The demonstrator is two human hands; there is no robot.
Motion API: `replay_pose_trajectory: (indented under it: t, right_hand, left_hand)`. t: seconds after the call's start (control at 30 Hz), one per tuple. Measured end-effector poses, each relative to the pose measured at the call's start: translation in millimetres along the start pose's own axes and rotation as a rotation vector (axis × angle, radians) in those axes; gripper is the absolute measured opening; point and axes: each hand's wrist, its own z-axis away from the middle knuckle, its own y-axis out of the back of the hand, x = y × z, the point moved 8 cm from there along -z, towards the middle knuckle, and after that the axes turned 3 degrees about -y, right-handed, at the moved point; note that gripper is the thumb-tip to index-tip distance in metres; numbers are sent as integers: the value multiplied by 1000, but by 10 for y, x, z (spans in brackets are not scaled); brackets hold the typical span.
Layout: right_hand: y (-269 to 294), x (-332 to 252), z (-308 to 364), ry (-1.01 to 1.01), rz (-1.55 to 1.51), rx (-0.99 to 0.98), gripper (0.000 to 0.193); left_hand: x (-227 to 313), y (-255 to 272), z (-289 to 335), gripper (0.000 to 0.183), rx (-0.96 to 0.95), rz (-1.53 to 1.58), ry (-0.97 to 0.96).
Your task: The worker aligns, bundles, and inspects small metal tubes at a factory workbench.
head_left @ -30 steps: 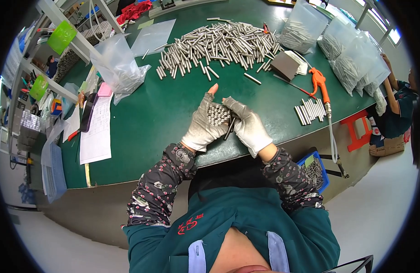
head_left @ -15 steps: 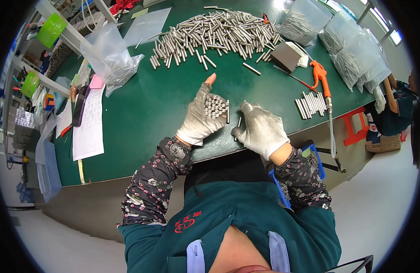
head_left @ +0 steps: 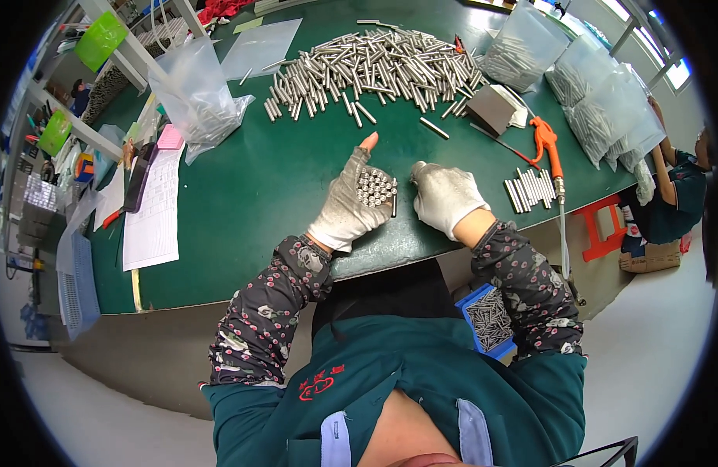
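My left hand, in a pale work glove with a bare thumb tip, grips a bundle of steel pins. Their round ends face up, packed side by side, and one pin shows along the bundle's right edge. Just right of the bundle is my right hand, also gloved, its fingers curled closed; whatever it may hold is hidden. Both hands are over the near part of the green table. Beyond them lies a large heap of steel pins, with a loose pin at its near right.
To the right are a short row of pins, an orange air gun with its hose, and a dark block. Plastic bags of pins stand behind. A blue bin of pins sits below the table edge. Papers lie left.
My right hand has turned and closed further, moving slightly right. The pin that showed beside its thumb is out of sight. My left hand keeps its bundle. The whole view has shifted slightly.
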Motion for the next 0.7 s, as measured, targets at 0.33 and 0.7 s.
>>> replay_pose_trajectory:
  t: [0.33, 0.7]
  right_hand:
    - [-32, -121, -178, -70, -189, -71, 25]
    - [70, 98, -142, 3, -586, 125, 21]
  left_hand:
    - [-13, -13, -31, 87, -8, -12, 14]
    - [21, 7, -5, 91, -13, -56, -1]
